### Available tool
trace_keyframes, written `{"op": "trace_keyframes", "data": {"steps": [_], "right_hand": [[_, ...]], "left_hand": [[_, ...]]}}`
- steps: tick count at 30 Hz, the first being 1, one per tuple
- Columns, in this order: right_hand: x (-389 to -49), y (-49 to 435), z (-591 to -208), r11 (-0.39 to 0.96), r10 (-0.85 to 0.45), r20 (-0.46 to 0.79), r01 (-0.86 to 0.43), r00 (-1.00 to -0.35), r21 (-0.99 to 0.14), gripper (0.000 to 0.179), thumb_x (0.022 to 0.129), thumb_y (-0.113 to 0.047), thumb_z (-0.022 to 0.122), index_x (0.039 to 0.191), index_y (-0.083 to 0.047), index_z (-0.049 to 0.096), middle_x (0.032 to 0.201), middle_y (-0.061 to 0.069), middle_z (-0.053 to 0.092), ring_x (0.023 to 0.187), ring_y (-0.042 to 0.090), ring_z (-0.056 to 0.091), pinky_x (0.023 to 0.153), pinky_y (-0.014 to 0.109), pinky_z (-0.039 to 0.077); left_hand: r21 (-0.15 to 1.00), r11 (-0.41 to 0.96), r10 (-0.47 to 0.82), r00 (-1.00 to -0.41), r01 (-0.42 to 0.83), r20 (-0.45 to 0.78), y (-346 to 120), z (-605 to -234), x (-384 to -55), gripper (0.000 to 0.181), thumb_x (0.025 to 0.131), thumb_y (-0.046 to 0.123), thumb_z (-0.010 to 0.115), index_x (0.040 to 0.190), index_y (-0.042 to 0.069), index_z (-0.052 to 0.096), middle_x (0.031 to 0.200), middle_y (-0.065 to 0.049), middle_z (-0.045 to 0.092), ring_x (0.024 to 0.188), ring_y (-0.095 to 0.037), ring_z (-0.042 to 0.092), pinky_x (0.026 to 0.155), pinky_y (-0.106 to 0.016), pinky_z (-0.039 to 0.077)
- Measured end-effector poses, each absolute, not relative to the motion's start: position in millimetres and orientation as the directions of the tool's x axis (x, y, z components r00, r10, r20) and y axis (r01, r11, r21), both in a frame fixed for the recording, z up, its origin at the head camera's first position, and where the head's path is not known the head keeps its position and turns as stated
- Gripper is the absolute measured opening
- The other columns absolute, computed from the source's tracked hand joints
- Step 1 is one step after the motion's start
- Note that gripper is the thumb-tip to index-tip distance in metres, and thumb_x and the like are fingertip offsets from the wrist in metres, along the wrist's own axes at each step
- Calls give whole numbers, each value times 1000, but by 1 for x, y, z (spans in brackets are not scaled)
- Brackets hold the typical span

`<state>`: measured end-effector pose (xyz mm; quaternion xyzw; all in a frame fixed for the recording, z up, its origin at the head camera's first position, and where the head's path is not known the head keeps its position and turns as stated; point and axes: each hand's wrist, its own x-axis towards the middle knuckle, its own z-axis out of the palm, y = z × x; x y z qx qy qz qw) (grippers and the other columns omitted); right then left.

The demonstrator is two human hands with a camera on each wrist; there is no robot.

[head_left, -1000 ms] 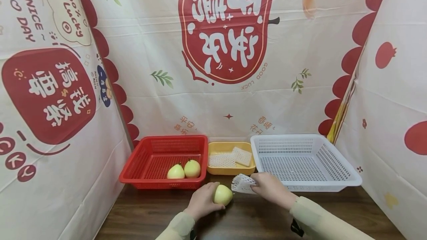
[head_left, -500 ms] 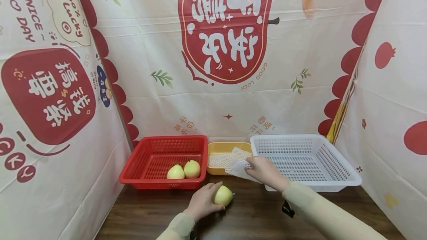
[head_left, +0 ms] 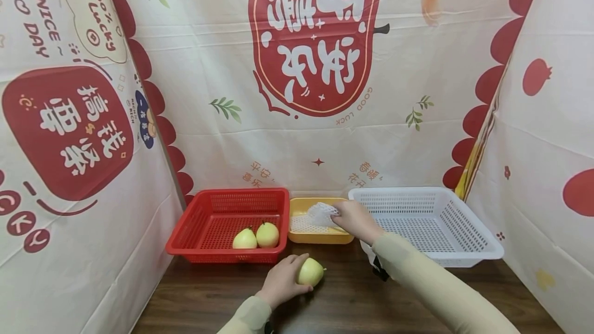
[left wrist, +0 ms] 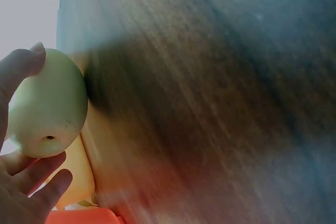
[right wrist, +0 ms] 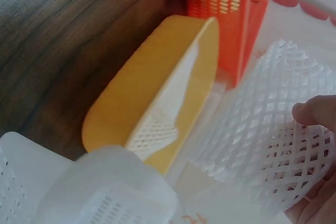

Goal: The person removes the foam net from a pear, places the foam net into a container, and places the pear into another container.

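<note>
My left hand [head_left: 284, 278] grips a pale yellow-green pear [head_left: 311, 272] lying on its side on the dark wooden table, its stem toward the right. In the left wrist view, thumb and fingers curl round the pear [left wrist: 52, 98], whose blossom end faces the camera. With thumb and fingers, my right hand [head_left: 358, 219] pinches a white foam net sleeve [right wrist: 262, 124] over the yellow tray [head_left: 320, 238]. More white foam netting [head_left: 301, 224] lies inside that tray. The right hand and its sleeve hide part of the tray's right end.
A red basket [head_left: 223, 257] with two pears [head_left: 267, 235] in it stands left of the tray. On the tray's right is a white basket [head_left: 427, 261]. Printed cloth walls [head_left: 301, 148] enclose the table at the back and both sides.
My right hand has carried the foam net sleeve away from beside the pear, back and to the left, over the yellow tray. The left hand and its pear have stayed put.
</note>
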<state>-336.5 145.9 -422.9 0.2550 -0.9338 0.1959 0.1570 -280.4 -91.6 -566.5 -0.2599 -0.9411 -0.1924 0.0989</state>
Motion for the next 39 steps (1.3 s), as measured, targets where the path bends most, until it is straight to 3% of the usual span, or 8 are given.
{"op": "trace_keyframes", "data": {"steps": [13,24,33,39], "right_hand": [[-371,135,-457,835,-365,351,-470,-862,-285,29,85,-8,67,65,-15,47,55,-4,41,49,11,37,49,28,33],[-382,128,-482,867,-331,339,-426,-881,-260,14,82,-7,68,74,-14,59,65,-3,54,57,14,46,51,32,40],[-385,125,-498,880,-351,336,-430,-874,-201,24,80,-3,67,64,-15,54,57,-5,49,54,14,42,56,34,40],[-388,122,-503,884,-349,287,-415,-892,-214,12,78,-3,65,73,-12,60,64,-2,56,57,15,47,56,38,42]], "left_hand": [[302,796,443,-845,525,299,-91,-567,-281,80,72,50,81,139,19,52,117,-1,60,100,-16,59,78,-36,51],[279,802,441,-839,528,319,-90,-567,-278,79,71,47,82,139,20,52,117,0,61,100,-16,59,77,-36,51],[268,806,442,-837,528,323,-89,-565,-276,79,72,47,82,139,19,51,117,-1,61,101,-16,59,77,-35,51],[276,808,435,-843,521,318,-89,-564,-275,79,72,47,82,139,18,52,118,-1,61,101,-17,59,78,-36,51]]}}
